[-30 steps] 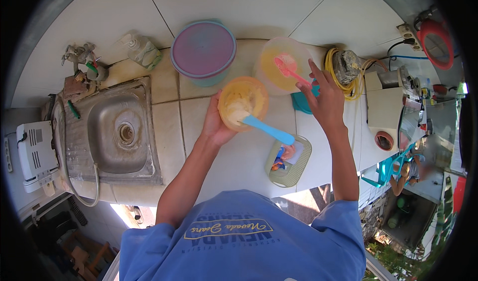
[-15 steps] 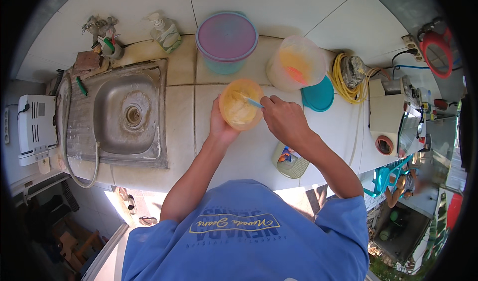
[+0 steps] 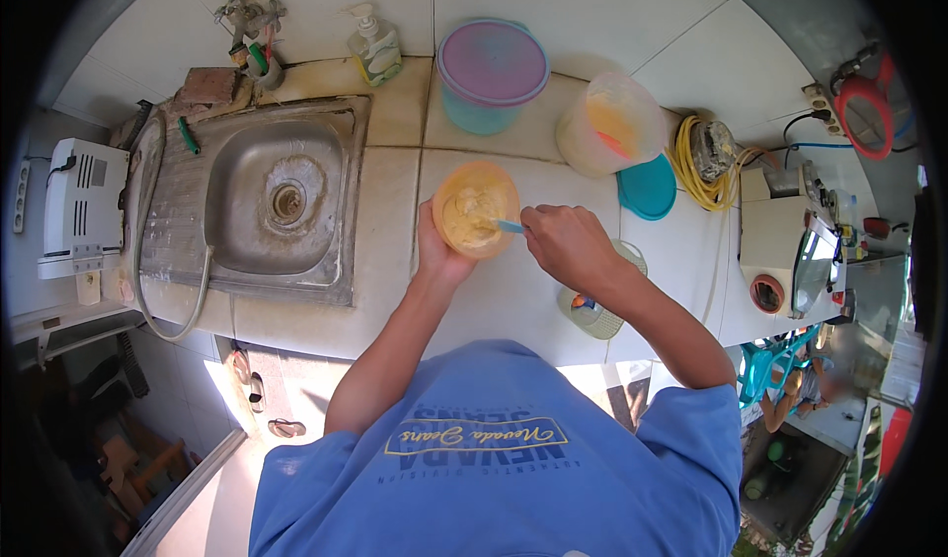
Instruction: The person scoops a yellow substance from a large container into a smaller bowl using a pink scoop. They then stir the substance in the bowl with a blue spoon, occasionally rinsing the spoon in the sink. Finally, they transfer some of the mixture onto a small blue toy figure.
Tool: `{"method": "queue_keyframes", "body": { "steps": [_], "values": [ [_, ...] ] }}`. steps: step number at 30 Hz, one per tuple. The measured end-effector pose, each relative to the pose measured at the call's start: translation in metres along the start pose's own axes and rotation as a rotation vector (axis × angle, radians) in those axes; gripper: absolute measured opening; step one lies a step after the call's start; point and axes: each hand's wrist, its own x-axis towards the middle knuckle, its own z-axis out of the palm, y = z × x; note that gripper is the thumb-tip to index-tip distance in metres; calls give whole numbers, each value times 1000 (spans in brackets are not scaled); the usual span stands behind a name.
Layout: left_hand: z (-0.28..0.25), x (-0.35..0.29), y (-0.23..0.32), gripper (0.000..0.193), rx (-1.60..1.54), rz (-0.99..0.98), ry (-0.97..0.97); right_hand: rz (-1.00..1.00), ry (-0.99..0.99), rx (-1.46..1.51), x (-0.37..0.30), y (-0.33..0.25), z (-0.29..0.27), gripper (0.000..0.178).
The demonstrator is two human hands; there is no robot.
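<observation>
My left hand [image 3: 440, 251] is wrapped round the side of an orange translucent bowl [image 3: 503, 187], holding it over the white tiled counter. Inside lies a pale yellow, lumpy mixture [image 3: 469, 211]. Between the fingers of my right hand [image 3: 565, 246] is the handle of a light blue utensil [image 3: 510, 226]; its other end is sunk in the mixture, so its kind cannot be made out. Behind the bowl stands a teal tub with a purple lid [image 3: 493, 63]. A translucent tub [image 3: 612, 127] with orange-yellow contents is to its right, next to a teal lid [image 3: 648, 190].
A steel sink [image 3: 281, 201] with a grey hose lies at the left, a soap bottle [image 3: 375, 48] behind it. Under my right forearm is a pale green basket [image 3: 595, 322]. Farther right are a coiled yellow hose [image 3: 686, 167] and a cream-coloured appliance [image 3: 775, 251]. Another person sits beyond.
The utensil has shifted lower in the bowl and its pale end has sunk into the mixture. The mixture looks lumpier. The whole view has shifted, so the counter things appear farther right.
</observation>
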Motion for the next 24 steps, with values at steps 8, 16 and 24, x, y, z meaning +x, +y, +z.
{"method": "queue_keyframes", "body": {
  "steps": [8,16,24],
  "values": [
    [-19,-2,9,44,-10,141,-125,-50,100,106,-10,-34,16,9],
    [-17,-10,8,51,-67,78,-89,-217,12,-27,-8,-35,12,10],
    [-25,-15,9,57,53,-112,-58,-664,58,-424,22,-27,-30,11]
  ]
}}
